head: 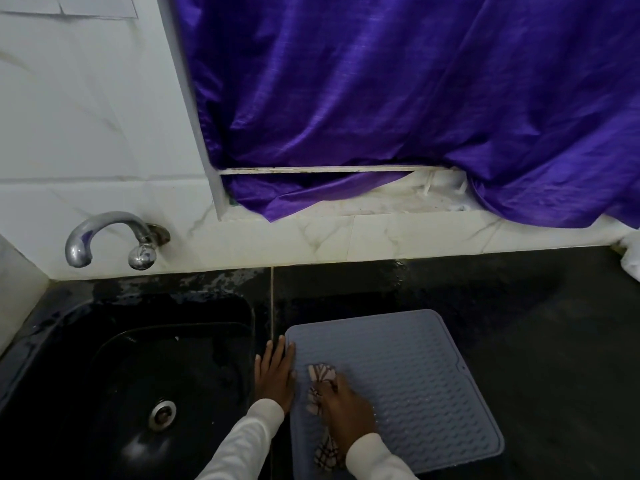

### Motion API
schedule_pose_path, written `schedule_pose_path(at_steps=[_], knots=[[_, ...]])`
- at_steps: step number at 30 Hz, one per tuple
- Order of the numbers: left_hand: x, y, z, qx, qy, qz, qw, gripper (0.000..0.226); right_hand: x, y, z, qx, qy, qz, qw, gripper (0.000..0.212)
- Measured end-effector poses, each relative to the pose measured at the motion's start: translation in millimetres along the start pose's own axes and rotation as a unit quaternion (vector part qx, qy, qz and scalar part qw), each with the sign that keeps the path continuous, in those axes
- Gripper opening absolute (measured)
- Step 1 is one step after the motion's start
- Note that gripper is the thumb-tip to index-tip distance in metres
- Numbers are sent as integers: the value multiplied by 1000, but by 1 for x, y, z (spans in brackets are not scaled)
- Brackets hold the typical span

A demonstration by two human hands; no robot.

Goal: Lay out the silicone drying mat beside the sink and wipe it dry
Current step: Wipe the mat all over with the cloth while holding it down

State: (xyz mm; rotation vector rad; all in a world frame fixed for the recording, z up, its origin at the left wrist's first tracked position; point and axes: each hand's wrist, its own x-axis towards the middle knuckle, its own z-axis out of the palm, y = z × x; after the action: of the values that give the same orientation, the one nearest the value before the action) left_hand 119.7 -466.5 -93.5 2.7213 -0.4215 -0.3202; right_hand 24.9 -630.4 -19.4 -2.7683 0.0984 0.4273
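The grey-blue silicone drying mat [412, 375] lies flat on the dark counter, just right of the black sink [138, 375]. Its surface is ribbed. My left hand [274, 374] lies flat with straight fingers on the counter at the mat's left edge, fingertips touching the rim. My right hand [346, 407] grips a checked white-and-brown cloth [320, 375] and presses it onto the left part of the mat. One end of the cloth sticks out beyond my fingers, the other trails toward my sleeve.
A chrome tap [104, 237] juts from the white tiled wall above the sink. A purple curtain [415, 98] hangs over the window ledge behind the counter. The dark counter [519, 323] runs on to the right; something white [632, 261] sits at its far right edge.
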Motion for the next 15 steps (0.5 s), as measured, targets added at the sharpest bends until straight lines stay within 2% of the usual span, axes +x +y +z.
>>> schedule_pose_path(at_steps=[2, 4, 7, 10, 13, 15], knots=[[1, 0, 1, -21, -16, -5, 1000, 76, -3, 1, -5, -24, 33, -8, 999, 44], [-1, 2, -3, -35, -41, -28, 998, 72, -2, 9, -8, -36, 7, 0, 999, 41], [-1, 3, -2, -16, -3, -10, 1000, 69, 2, 32, 5, -67, 8, 3, 998, 32], [-2, 7, -7, -7, -4, -6, 1000, 80, -8, 43, -16, -85, 14, -7, 996, 34], [-3, 10, -11, -17, -8, -15, 1000, 72, -11, 73, -25, -113, 46, 3, 993, 34], [-4, 11, -13, -25, -15, -22, 999, 64, -15, 92, -36, -107, -3, 34, 994, 37]])
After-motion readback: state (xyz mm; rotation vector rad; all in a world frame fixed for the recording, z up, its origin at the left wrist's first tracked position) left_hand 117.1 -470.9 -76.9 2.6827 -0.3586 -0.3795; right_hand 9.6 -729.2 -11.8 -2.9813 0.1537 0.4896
